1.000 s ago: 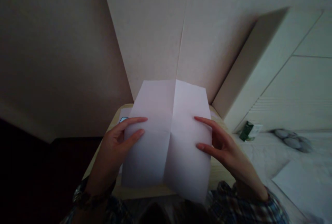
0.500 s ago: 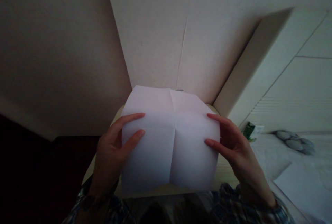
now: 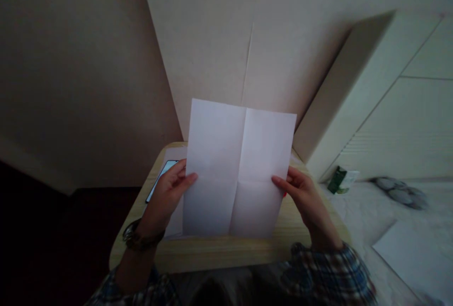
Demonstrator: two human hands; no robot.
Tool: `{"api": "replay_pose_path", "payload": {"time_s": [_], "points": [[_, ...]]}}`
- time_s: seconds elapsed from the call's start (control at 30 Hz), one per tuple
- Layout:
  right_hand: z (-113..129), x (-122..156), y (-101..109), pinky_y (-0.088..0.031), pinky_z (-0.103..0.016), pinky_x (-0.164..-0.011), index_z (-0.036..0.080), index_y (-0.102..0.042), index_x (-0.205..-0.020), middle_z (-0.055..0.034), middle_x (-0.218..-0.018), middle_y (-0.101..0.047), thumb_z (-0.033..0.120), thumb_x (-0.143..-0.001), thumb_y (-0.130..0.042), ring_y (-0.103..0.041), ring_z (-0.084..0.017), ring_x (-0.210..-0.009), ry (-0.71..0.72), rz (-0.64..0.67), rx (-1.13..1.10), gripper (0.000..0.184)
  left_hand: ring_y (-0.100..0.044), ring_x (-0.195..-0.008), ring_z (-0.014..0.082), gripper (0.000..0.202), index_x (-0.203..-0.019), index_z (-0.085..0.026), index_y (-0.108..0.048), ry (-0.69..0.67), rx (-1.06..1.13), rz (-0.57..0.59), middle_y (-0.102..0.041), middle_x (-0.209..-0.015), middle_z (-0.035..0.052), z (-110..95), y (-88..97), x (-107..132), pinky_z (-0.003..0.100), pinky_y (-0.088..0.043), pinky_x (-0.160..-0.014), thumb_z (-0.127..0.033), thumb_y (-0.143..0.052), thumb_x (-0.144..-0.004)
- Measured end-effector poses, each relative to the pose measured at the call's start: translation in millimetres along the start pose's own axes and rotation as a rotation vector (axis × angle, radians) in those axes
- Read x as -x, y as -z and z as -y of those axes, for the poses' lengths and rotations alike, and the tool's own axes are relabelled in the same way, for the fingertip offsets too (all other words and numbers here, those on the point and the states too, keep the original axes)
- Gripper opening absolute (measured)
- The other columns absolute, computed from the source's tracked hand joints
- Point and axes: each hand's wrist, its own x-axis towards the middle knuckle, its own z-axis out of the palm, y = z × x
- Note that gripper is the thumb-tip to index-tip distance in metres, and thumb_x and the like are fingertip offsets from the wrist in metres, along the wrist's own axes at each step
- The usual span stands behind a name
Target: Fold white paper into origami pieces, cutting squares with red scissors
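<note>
A white sheet of paper (image 3: 215, 155) with one lengthwise crease and one crosswise crease is held up, tilted, above the small wooden table (image 3: 219, 254). My left hand (image 3: 171, 188) pinches its left edge, thumb in front and fingers behind. On the opposite edge my right hand (image 3: 300, 190) grips in the same way. Behind my left hand a phone (image 3: 161, 178) with a lit screen lies on another white sheet (image 3: 174, 223), partly covered. Something small and red (image 3: 285, 194) peeks out by my right fingers; its kind is hidden.
To the right is a bed (image 3: 364, 211) with a white cover. On it are a green-and-white packet (image 3: 341, 181), a grey patterned item (image 3: 401, 192) and more white paper (image 3: 414, 259). A wall (image 3: 212, 37) rises behind the table, beside a pale headboard (image 3: 406, 107).
The paper has been raised and straightened, from bowed with its far part bent back to nearly flat. Both hands now hold its side edges, and the phone has come into view.
</note>
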Motion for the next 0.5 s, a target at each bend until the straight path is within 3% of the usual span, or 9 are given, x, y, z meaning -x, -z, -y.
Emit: {"api": "replay_pose_path", "payload": {"time_s": [0.2, 0.4, 0.5], "points": [[9.2, -0.6, 9.8, -0.046, -0.027, -0.051, 0.024, -0.073, -0.084, -0.0003, -0.069, -0.072, 0.035, -0.068, -0.075, -0.061, -0.018, -0.061, 0.027, -0.006, 0.052, 0.019, -0.067, -0.078, 0.0213, 0.031, -0.102, -0.020, -0.070, -0.046, -0.017, 0.015, -0.075, -0.090, 0.0048, -7.4, 2.1, 1.9, 0.028, -0.051, -0.073, -0.030, -0.072, -0.073], [8.2, -3.0, 19.3, -0.042, -0.025, -0.046, 0.024, -0.074, -0.077, 0.0001, -0.065, -0.070, 0.035, -0.070, -0.075, -0.057, -0.016, -0.053, 0.111, -0.045, 0.151, 0.013, -0.060, -0.062, 0.0176, 0.007, -0.065, -0.022, -0.071, -0.061, -0.027, -0.058, -0.068, -0.061, -0.0005, -7.9, 3.6, 0.0, 0.026, -0.049, -0.064, -0.027, -0.074, -0.067], [11.6, -0.2, 25.7, -0.046, -0.027, -0.051, 0.024, -0.074, -0.072, -0.0012, -0.067, -0.072, 0.036, -0.071, -0.075, -0.061, -0.017, -0.057, 0.173, -0.028, 0.189, 0.012, -0.064, -0.071, 0.0217, 0.008, -0.065, -0.020, -0.072, -0.018, -0.017, -0.030, -0.072, -0.070, 0.0032, -8.3, 3.8, 0.0, 0.027, -0.049, -0.062, -0.028, -0.075, -0.064]]}}
